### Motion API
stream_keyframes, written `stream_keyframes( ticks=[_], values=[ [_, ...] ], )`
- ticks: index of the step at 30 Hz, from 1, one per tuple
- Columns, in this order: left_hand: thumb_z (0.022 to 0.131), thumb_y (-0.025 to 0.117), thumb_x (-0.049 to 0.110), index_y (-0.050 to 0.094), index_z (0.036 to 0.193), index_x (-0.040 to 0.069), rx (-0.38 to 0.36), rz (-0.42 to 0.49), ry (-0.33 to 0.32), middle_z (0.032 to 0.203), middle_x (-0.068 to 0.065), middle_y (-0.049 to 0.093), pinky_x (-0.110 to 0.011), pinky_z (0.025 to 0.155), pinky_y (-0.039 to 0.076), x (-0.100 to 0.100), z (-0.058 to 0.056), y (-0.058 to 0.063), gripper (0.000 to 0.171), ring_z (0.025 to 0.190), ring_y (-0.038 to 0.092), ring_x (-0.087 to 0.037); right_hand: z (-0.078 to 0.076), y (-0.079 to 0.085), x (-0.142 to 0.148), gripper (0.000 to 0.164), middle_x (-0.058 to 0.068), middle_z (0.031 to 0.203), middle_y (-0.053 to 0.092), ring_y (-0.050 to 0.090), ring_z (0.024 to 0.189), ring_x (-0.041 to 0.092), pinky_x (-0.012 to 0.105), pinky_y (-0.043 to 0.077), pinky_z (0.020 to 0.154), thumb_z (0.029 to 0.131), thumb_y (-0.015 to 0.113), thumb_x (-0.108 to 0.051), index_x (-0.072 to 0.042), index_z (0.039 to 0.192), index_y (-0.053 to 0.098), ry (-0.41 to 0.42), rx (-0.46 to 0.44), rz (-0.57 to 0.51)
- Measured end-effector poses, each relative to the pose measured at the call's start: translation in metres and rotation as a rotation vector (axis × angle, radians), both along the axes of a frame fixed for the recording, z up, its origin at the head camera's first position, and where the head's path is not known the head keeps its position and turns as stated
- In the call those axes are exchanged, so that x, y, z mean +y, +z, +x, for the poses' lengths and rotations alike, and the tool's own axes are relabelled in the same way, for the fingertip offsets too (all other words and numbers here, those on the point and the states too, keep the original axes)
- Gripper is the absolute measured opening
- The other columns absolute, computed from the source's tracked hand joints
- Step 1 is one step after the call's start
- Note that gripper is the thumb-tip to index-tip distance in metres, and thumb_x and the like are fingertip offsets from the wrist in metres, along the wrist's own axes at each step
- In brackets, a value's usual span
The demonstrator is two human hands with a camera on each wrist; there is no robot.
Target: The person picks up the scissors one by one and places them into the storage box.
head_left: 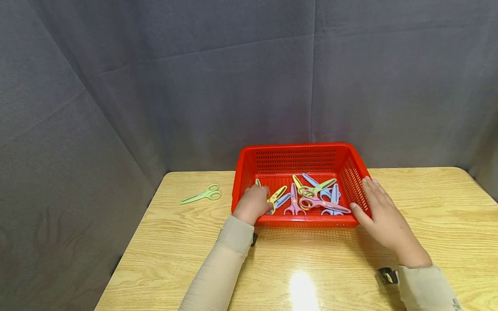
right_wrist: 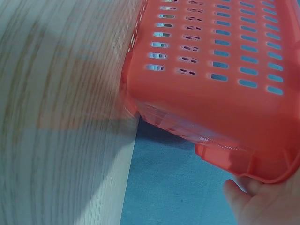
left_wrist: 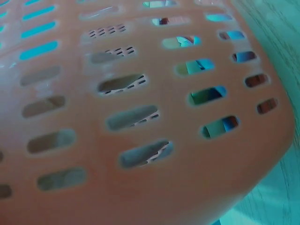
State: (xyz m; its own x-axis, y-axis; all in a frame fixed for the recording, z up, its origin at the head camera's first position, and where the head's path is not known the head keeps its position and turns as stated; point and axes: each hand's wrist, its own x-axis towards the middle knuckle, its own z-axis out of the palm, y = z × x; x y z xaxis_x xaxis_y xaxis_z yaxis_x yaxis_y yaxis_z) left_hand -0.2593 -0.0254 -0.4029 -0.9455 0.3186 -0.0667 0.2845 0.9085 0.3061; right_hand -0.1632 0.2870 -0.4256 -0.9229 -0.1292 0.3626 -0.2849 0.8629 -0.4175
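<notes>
A red plastic basket [head_left: 303,219] holds several scissors in pastel colours. My left hand [head_left: 253,203] reaches over its front left corner, fingers bent down inside. The tip of green scissors [head_left: 257,182] shows just beyond the knuckles; I cannot tell whether the fingers grip them. Yellow scissors [head_left: 279,193] and blue scissors [head_left: 282,200] lie right beside that hand. My right hand [head_left: 383,218] rests along the basket's right side, fingers straight and thumb near the rim. In the right wrist view, fingertips of the right hand [right_wrist: 239,199] are at the basket rim [right_wrist: 225,159].
One pair of green scissors [head_left: 202,195] lies on the wooden table [head_left: 155,259], left of the basket. Pink scissors [head_left: 293,201] and others lie in the basket's middle and right. A grey curtain [head_left: 233,95] hangs behind the table and along its left side.
</notes>
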Motion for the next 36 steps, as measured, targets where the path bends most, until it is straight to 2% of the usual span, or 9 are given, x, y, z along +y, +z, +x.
stream_keyframes(
  ticks=[6,10,13,17,25,31,36],
  values=[
    [0.093,0.072,0.020,0.072,0.103,0.006,0.076,0.047,-0.005,0.092,-0.008,0.066,-0.037,0.078,0.051,0.000,0.001,-0.001,0.017,0.081,0.055,-0.023,0.000,-0.001,0.001,0.074,0.034,0.159,0.025,0.018,0.150,0.047,0.040,0.003,0.125,0.104,0.053,-0.033,0.011,0.155,0.023,0.004,0.006,0.005],
    [0.095,0.070,0.023,0.071,0.112,0.007,0.148,0.047,-0.018,0.102,-0.009,0.066,-0.036,0.083,0.055,0.000,0.002,0.000,0.023,0.086,0.059,-0.023,-0.001,-0.001,0.001,0.074,0.034,0.159,0.025,0.018,0.150,0.047,0.041,0.004,0.125,0.104,0.053,-0.034,0.011,0.155,0.023,0.004,0.004,0.003],
    [0.096,0.069,0.024,0.070,0.115,0.009,0.202,0.053,-0.016,0.109,-0.010,0.065,-0.038,0.085,0.056,0.000,0.003,0.001,0.024,0.092,0.062,-0.024,0.000,-0.002,0.001,0.075,0.034,0.159,0.025,0.018,0.150,0.047,0.042,0.005,0.125,0.104,0.053,-0.034,0.011,0.156,0.023,0.005,0.000,0.000],
    [0.097,0.067,0.025,0.069,0.117,0.010,0.277,0.087,0.000,0.114,-0.010,0.063,-0.039,0.081,0.059,-0.001,0.005,0.003,0.025,0.095,0.063,-0.024,-0.001,-0.002,0.001,0.075,0.034,0.159,0.025,0.017,0.150,0.047,0.043,0.005,0.125,0.103,0.054,-0.033,0.010,0.156,0.023,0.006,-0.001,-0.002],
    [0.097,0.065,0.020,0.068,0.119,0.012,0.465,0.239,0.031,0.117,-0.008,0.062,-0.039,0.081,0.059,-0.004,0.009,0.004,0.024,0.102,0.062,-0.025,0.000,0.000,0.001,0.075,0.034,0.159,0.024,0.016,0.151,0.046,0.043,0.005,0.125,0.104,0.053,-0.034,0.010,0.156,0.022,0.005,-0.010,-0.008],
    [0.095,0.064,0.013,0.069,0.115,0.009,0.618,0.391,0.050,0.114,-0.009,0.062,-0.039,0.082,0.057,-0.010,0.010,0.003,0.021,0.102,0.061,-0.027,-0.002,-0.002,0.001,0.075,0.034,0.159,0.024,0.016,0.151,0.047,0.042,0.004,0.125,0.104,0.053,-0.034,0.010,0.156,0.022,0.007,-0.009,-0.004],
    [0.094,0.063,0.008,0.068,0.111,0.007,0.664,0.526,0.080,0.113,-0.011,0.060,-0.041,0.084,0.057,-0.012,0.011,0.003,0.018,0.103,0.059,-0.029,-0.001,-0.002,0.001,0.075,0.034,0.159,0.024,0.018,0.150,0.048,0.042,0.004,0.125,0.104,0.053,-0.034,0.010,0.156,0.022,0.005,-0.005,-0.003]
  ],
)
